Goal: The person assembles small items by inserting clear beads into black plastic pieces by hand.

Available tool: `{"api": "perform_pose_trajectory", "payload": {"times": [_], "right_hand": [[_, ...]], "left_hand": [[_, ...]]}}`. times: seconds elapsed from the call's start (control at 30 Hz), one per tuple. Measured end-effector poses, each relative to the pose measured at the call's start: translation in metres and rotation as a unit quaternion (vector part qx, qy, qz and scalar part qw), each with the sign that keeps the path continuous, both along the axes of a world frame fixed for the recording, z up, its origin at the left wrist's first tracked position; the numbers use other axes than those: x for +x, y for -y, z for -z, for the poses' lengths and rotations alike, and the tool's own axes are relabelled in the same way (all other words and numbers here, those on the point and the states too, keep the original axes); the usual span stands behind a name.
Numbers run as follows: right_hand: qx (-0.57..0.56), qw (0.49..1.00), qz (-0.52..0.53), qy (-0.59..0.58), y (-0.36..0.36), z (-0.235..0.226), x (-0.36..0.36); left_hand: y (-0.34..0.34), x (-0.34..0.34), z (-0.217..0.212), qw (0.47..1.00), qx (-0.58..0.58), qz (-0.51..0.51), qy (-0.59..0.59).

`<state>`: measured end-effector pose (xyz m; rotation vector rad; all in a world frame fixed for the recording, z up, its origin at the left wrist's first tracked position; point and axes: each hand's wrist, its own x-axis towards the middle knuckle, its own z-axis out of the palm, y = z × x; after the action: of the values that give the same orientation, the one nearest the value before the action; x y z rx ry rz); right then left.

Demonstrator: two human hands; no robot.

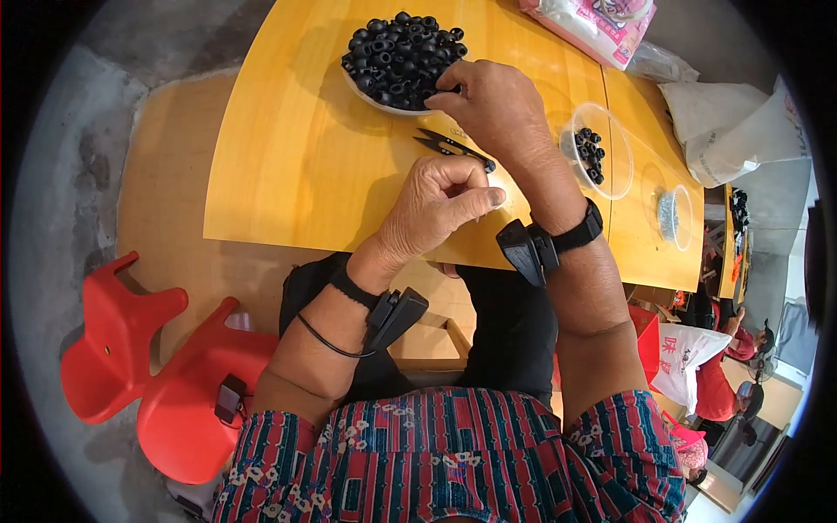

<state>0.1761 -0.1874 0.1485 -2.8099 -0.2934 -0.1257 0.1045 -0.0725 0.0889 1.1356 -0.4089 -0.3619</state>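
Black beads sit heaped in a white bowl at the far side of the yellow counter. My right hand reaches to the heap's edge, fingers curled; I cannot tell if it pinches a bead. My left hand is near me, thumb and finger pressed together on something too thin to see. Black snips lie between them. I think the beads are light, hard and roll easily, so take one by its sides with two fingertips.
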Motion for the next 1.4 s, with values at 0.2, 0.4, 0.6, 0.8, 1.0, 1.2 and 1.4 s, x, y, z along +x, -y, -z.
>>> {"api": "perform_pose_trajectory", "payload": {"times": [0.2, 0.4, 0.6, 0.8, 1.0, 1.2, 1.4], "right_hand": [[0.011, 0.998, -0.024, -0.048, 0.011, -0.005, 0.007], [0.021, 0.995, -0.065, -0.079, 0.012, -0.014, 0.006], [-0.009, 0.993, -0.093, -0.069, 0.013, -0.014, 0.006], [0.067, 0.988, -0.123, -0.062, 0.017, -0.008, 0.01], [0.028, 0.992, -0.121, 0.005, 0.012, 0.002, 0.012], [0.12, 0.987, -0.111, 0.001, 0.013, 0.005, 0.005], [0.556, 0.807, 0.001, -0.199, 0.034, -0.005, -0.026]], "left_hand": [[0.003, 0.001, 0.003, 1.0, -0.022, -0.008, -0.006], [0.006, 0.002, -0.001, 1.0, -0.016, -0.012, -0.019], [0.006, 0.002, -0.003, 0.999, 0.002, -0.019, -0.034], [0.009, 0.004, 0.007, 0.996, -0.034, -0.028, -0.072], [0.01, 0.005, 0.006, 0.991, -0.072, -0.038, -0.102], [0.011, 0.004, 0.009, 0.986, -0.099, -0.033, -0.131], [0.017, 0.003, 0.001, 0.967, -0.152, -0.099, -0.179]]}}
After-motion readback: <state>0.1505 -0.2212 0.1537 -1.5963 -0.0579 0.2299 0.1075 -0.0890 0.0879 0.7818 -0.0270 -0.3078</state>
